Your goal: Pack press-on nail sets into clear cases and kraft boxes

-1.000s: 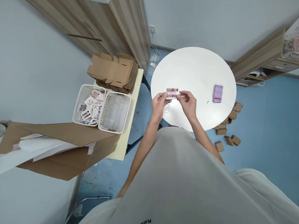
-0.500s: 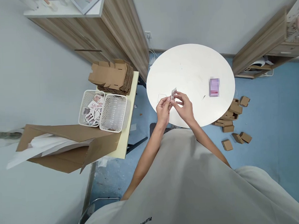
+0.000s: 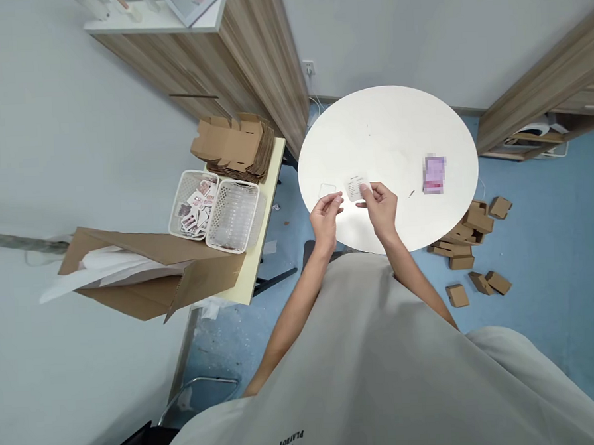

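My right hand [image 3: 382, 208] pinches a small white card [image 3: 355, 187] between thumb and fingers, above the near part of the round white table [image 3: 386, 118]. Rows of small dark print show on the card's visible face. Just left of it is my left hand [image 3: 325, 221], fingers bent and slightly apart, with nothing visible in them and clear of the card. A thin transparent rectangular case [image 3: 327, 189] lies on the table, partly behind the left fingertips.
A blurred purple pack [image 3: 434, 174] lies on the table's right side. At left, a side table [image 3: 252, 271] bears a basket of printed cards [image 3: 177, 212], a basket of clear cases [image 3: 257, 214], flattened cardboard [image 3: 233, 146] and an open carton [image 3: 215, 276]. Small brown boxes [image 3: 457, 296] lie on the floor.
My hands have moved apart. The card, held between both hands before, is now in my right hand alone and turned with its printed face up. The view has shifted slightly.
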The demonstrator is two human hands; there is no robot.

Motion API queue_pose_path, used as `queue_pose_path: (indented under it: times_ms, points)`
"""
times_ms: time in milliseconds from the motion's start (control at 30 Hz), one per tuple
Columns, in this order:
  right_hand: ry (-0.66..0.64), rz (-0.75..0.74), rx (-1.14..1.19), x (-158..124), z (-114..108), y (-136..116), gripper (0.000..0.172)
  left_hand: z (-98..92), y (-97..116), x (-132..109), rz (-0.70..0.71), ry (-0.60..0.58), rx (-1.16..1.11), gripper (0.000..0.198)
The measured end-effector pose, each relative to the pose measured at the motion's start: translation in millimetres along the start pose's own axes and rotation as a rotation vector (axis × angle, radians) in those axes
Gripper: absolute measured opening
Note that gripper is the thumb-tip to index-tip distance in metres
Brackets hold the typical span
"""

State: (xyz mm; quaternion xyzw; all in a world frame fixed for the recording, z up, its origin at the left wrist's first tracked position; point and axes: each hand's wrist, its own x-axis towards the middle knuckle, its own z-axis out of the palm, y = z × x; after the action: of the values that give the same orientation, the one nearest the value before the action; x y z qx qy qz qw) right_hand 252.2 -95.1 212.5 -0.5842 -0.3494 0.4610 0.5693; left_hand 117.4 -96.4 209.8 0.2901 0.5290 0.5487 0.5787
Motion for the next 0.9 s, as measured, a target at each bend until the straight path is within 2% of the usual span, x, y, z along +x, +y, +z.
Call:
queue_pose_path:
  times_ms: [67,167,300,367,500,600,733,900]
  points:
    - [-0.017,0.041,0.035,0.6,-0.2,-0.3,0.052,-3.2,-0.7,1.9,-0.006,0.027,0.029,0.040]
    - [-0.048,0.089,0.071,-1.0,2.9,2.6,0.051,-3.6,-3.0,4.2,-0.057,-0.026,0.060,0.043]
    - [-0.075,0.075,0.048,-0.3,7.2,9.7,0.051,0.5,-2.9,7.5,-0.057,-0.031,0.065,0.042]
    - [-0.044,0.018,-0.009,1.1,7.9,10.0,0.052,1.7,0.0,9.9,-0.037,-0.007,0.068,0.041]
    - [0.115,-0.189,-0.144,-2.2,8.6,-3.2,0.048,0.6,6.3,14.6,-0.010,0.050,0.079,0.038]
    - [0.087,-0.262,-0.160,-11.6,12.5,-18.2,0.042,-0.5,7.4,16.0,-0.001,0.053,0.064,0.038]
    - [0.008,-0.182,-0.135,-22.7,23.1,-24.2,0.041,2.8,6.9,11.3,0.048,0.003,0.017,0.039]
    - [0.039,-0.138,-0.054,-20.8,29.2,-15.3,0.044,8.1,15.3,-7.4,0.191,-0.140,0.110,0.029]
